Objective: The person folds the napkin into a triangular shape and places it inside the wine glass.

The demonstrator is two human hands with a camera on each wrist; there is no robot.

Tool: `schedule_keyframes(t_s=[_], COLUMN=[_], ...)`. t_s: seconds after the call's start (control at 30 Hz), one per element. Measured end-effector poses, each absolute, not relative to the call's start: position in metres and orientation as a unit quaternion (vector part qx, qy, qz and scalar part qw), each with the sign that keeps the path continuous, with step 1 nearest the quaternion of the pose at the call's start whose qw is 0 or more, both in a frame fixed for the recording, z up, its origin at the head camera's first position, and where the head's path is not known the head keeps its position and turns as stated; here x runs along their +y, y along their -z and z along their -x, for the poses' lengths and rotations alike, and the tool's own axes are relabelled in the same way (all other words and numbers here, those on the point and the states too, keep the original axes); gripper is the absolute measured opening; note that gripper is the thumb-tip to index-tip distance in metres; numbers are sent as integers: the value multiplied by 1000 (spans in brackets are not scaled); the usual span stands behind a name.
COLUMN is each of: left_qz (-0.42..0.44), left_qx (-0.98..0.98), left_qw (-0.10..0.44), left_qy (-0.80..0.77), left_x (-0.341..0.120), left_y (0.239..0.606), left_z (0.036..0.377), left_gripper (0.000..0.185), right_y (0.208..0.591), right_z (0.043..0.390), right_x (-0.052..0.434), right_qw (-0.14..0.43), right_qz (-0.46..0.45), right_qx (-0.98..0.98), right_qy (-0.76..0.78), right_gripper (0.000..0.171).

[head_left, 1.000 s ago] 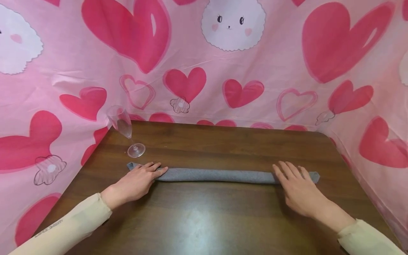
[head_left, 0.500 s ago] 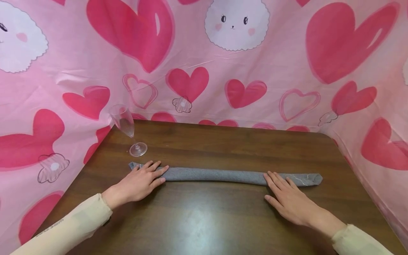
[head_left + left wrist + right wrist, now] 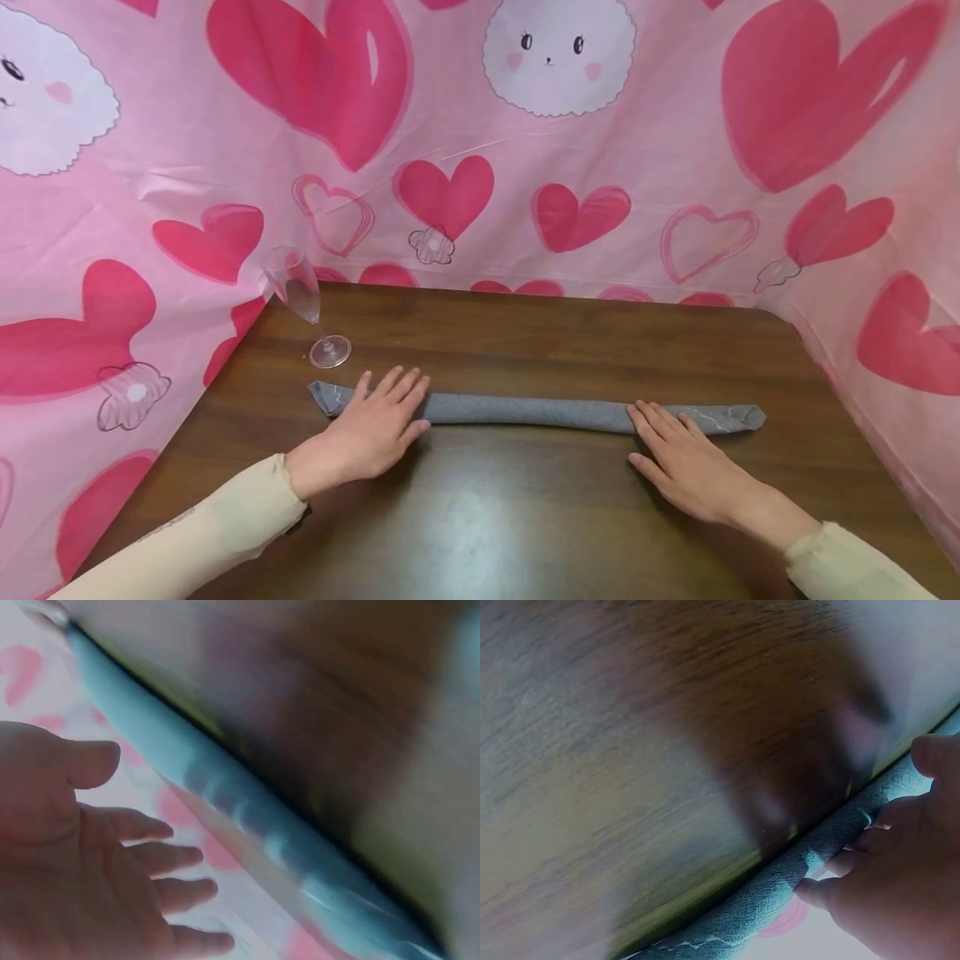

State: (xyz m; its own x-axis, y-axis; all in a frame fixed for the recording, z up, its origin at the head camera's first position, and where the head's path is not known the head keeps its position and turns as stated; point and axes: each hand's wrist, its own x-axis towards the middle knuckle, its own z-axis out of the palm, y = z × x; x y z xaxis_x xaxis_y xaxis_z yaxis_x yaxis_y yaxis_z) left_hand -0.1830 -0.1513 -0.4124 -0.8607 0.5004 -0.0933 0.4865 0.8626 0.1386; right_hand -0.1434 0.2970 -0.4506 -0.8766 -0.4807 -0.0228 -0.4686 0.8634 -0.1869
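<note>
A grey cloth rolled into a long strip (image 3: 517, 410) lies crosswise on the wooden table, with folded, pale-edged ends showing at both sides. Over its left part is my left hand (image 3: 375, 425), fingers spread and straight; in the left wrist view this hand (image 3: 90, 855) is held apart from the roll (image 3: 225, 780). My right hand (image 3: 690, 467) rests its straight fingers on the roll's right part, thumb out on the near side. In the right wrist view, fingertips (image 3: 821, 891) touch the cloth (image 3: 765, 892). Neither hand curls round it.
A clear stemmed glass (image 3: 300, 292) stands upright behind the left end of the roll, near the table's far left corner. The brown wooden table (image 3: 525, 342) meets a pink heart-patterned curtain (image 3: 645, 158) at the back and sides.
My left hand has come up off the cloth and shifted right, uncovering its left end. My right hand slid inward along the roll, then stayed. The glass stays put.
</note>
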Motion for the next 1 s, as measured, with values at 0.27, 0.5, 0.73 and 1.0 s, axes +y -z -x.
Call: schedule_keyframes(t_s=[0.27,0.5,0.73,1.0], left_qz=[-381,-385,-384,-384], left_qx=[919,917,914,918], left_qw=[95,107,130,96], left_qy=[-30,-5,-17,-17], left_x=[-61,-41,-43,-43], left_y=[419,433,439,440], left_z=[175,189,196,197], left_gripper=[63,66,66,63], right_y=[452,449,436,439], right_z=[145,147,151,163], right_x=[297,300,269,219], right_qw=[36,37,18,0], right_qz=[246,247,261,332], right_qx=[964,964,962,941], right_qy=[91,89,80,62], right_gripper=[69,67,66,64])
